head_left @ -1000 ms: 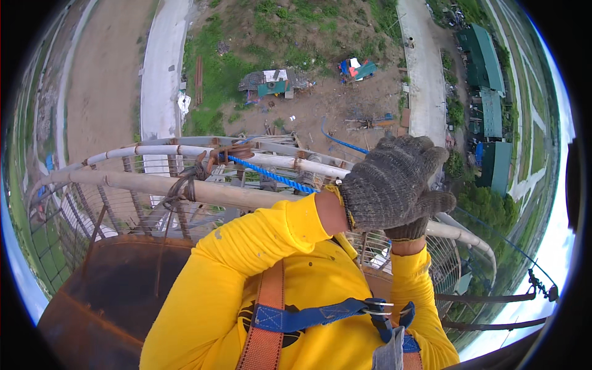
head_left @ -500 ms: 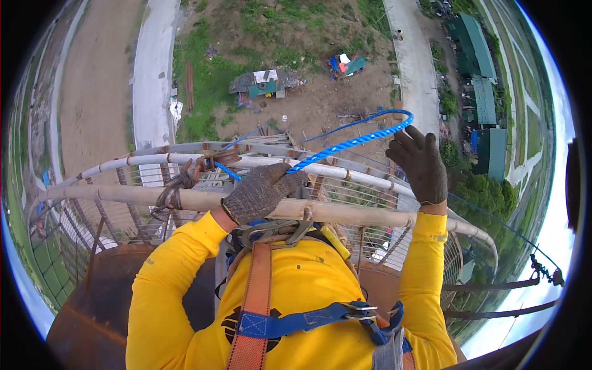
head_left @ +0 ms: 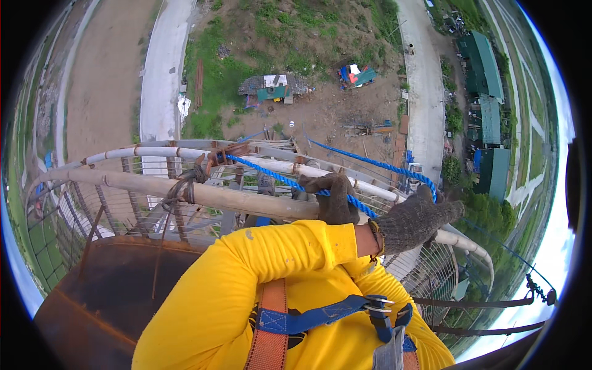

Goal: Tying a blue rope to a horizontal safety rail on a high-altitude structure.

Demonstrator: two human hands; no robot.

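A blue rope (head_left: 271, 173) runs right from a knotted brown tie (head_left: 230, 154) on the white upper rail. My right hand (head_left: 336, 196), in a dark knit glove, reaches from under my left forearm and has its fingers curled round the rope above the lower rail (head_left: 246, 198). My left hand (head_left: 414, 224), gloved too, is crossed over to the right and closed on the rope farther along. Beyond it the rope bends back and hangs outside the railing. The left palm is hidden.
Curved railings with wire mesh surround me, high above the ground. Dark cord (head_left: 187, 187) binds the lower rail at left. A rusty metal surface (head_left: 117, 280) lies lower left. Harness straps (head_left: 308, 317) cross my chest. At right, a thin line runs to metal bars (head_left: 475, 302).
My left hand has moved right along the rope, crossing over my right arm. My right hand came down and left from the loop and now grips the rope near the rail.
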